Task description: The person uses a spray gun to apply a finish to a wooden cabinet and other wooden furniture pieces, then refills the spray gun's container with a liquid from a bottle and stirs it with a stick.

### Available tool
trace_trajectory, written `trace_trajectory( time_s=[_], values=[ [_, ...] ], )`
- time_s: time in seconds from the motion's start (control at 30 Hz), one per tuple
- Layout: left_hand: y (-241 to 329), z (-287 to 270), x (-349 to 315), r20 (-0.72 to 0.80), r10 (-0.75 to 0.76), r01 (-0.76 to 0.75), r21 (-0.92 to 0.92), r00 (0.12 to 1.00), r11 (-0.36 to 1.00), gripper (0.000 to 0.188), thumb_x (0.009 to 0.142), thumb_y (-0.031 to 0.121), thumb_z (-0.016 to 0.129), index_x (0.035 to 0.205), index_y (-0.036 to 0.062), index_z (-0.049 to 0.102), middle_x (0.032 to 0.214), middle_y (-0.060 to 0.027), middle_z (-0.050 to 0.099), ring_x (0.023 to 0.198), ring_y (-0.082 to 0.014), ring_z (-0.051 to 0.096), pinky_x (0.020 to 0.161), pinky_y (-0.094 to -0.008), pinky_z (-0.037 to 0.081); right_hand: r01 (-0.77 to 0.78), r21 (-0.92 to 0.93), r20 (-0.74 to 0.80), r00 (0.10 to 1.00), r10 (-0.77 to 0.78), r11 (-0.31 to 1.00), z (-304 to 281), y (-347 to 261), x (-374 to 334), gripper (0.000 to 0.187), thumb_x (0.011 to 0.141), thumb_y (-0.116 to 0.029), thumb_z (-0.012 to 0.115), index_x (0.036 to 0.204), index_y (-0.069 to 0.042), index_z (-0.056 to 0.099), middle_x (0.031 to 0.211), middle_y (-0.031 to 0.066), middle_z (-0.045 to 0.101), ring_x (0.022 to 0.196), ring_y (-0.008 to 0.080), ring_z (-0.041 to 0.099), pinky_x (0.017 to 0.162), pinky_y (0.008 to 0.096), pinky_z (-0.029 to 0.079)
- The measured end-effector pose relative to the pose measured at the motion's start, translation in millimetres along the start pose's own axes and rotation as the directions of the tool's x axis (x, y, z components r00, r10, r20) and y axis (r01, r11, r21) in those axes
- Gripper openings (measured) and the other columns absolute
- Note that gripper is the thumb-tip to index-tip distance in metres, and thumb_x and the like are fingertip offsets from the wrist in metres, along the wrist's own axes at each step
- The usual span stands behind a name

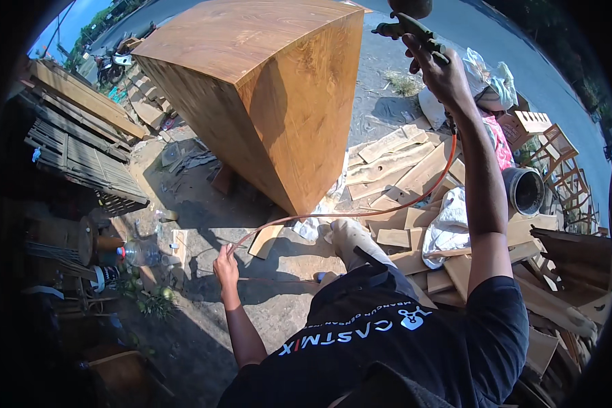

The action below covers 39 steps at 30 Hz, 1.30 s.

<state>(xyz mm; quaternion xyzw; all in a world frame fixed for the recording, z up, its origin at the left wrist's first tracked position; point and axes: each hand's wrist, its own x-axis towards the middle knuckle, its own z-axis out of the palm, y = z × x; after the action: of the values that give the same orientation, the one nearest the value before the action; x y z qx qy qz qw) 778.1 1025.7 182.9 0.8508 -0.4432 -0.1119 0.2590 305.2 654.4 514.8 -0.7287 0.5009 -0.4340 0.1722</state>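
Note:
My right hand [447, 76] is raised at the upper right, its fingers wrapped around a spray gun [415, 28] with a dark round cup partly cut off by the upper rim. The gun's nozzle points left, toward a large varnished wooden cabinet [302, 109]. From the gun an orange air hose [425, 197] hangs down and curves left across the front of the cabinet. At the lower left, my left hand [226, 268] is closed on this hose, with another stretch of it running back toward my legs. Neither hand touches the cabinet.
Loose wood planks [394, 163] and offcuts cover the ground at right, with a white cloth [449, 228] and an open bucket [523, 190] among them. Slatted wooden pieces [75, 153] stand at left, near a clear plastic jug [143, 253]. A road [530, 61] runs behind.

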Motion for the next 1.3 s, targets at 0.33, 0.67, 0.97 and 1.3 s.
trace_trajectory(
  time_s=[0.33,0.67,0.97,1.3],
  values=[
    [-17,17,-9,0.040,0.019,-0.018,-0.023,0.999,1.000,0.026,0.108,0.028,0.057,0.102,0.0065,0.071,0.067,-0.0189,0.067,0.067,-0.0414,0.070,0.062,-0.0529,0.050,-0.033,0.076,0.085,0.996,0.026,0.997,15,-38,-5,0.068,0.097,-0.068,0.066,0.090,-0.001,0.076,0.068,0.0049,0.068,0.063,0.0141,0.059,0.061,0.0330,0.047],
    [-34,44,-13,0.011,-0.012,0.012,-0.011,1.000,1.000,0.027,0.107,0.026,0.057,0.099,0.0037,0.068,0.078,-0.0228,0.070,0.080,-0.0485,0.069,0.069,-0.0570,0.050,-0.119,-0.160,-0.089,0.990,0.105,0.980,2,65,137,0.074,0.095,-0.075,0.062,0.092,-0.003,0.076,0.069,0.0033,0.068,0.059,0.0124,0.061,0.055,0.0320,0.049],
    [-58,26,4,-0.015,-0.091,0.090,-0.063,0.996,0.994,0.030,0.107,0.028,0.058,0.093,0.0038,0.068,0.066,-0.0183,0.066,0.068,-0.0416,0.070,0.062,-0.0522,0.050,-0.013,-0.267,-0.041,0.999,0.002,0.964,12,48,131,0.069,0.095,-0.072,0.064,0.092,-0.004,0.078,0.069,0.0057,0.071,0.067,0.0161,0.069,0.066,0.0369,0.053],
    [-182,-5,56,0.227,0.125,-0.104,-0.101,0.966,0.989,0.015,0.103,0.017,0.062,0.110,0.0069,0.071,0.068,-0.0137,0.068,0.067,-0.0325,0.072,0.063,-0.0466,0.051,-0.006,-0.147,-0.003,1.000,0.006,0.989,51,-121,-37,0.058,0.100,-0.058,0.064,0.096,-0.002,0.077,0.071,0.0075,0.071,0.070,0.0162,0.069,0.069,0.0340,0.052]
  ],
)
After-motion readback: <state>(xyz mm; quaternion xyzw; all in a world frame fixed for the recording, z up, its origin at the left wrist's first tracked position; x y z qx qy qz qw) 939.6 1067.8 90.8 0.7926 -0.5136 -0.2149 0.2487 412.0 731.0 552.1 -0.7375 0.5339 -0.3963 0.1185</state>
